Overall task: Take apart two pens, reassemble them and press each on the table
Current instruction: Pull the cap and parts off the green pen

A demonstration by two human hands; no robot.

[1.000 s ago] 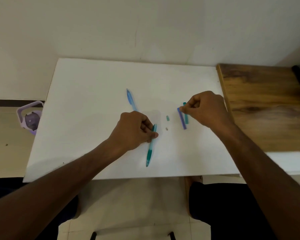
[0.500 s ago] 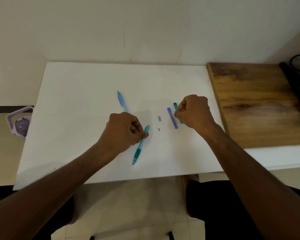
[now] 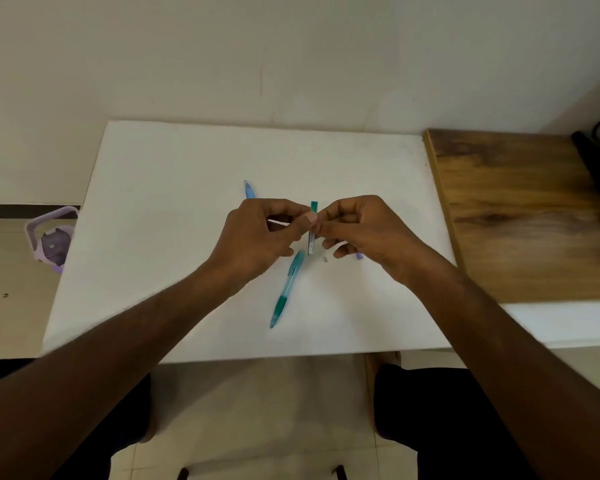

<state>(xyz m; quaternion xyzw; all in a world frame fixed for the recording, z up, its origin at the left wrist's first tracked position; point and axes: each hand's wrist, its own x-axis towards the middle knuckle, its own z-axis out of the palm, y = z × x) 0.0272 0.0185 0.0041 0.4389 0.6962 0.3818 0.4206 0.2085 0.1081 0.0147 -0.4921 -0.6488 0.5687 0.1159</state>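
Two hands are meeting over the middle of the white desk (image 3: 174,188), both working on one small teal pen piece (image 3: 313,226) that is standing nearly upright between them. The left hand (image 3: 257,237) is pinching it with thumb and forefinger, and the right hand (image 3: 364,230) is pinching the same piece from the other side, its remaining fingers curling loosely beneath.

Lying flat on the desk just below the hands is the teal barrel (image 3: 286,289) with its darker grip section, tip pointing toward the person. A blue barrel (image 3: 249,189) is poking out beyond the left hand, a tiny pale part (image 3: 325,259) is resting beside the right fingers, and a purple piece (image 3: 359,256) is peeking from under the right hand.

Judging from this, the reassembly step is probably under way (both pens are lying in pieces). Whether the held piece is being joined to something inside it is too small to tell. The next move is likely calling for lining it up with the teal barrel and seating it straight.
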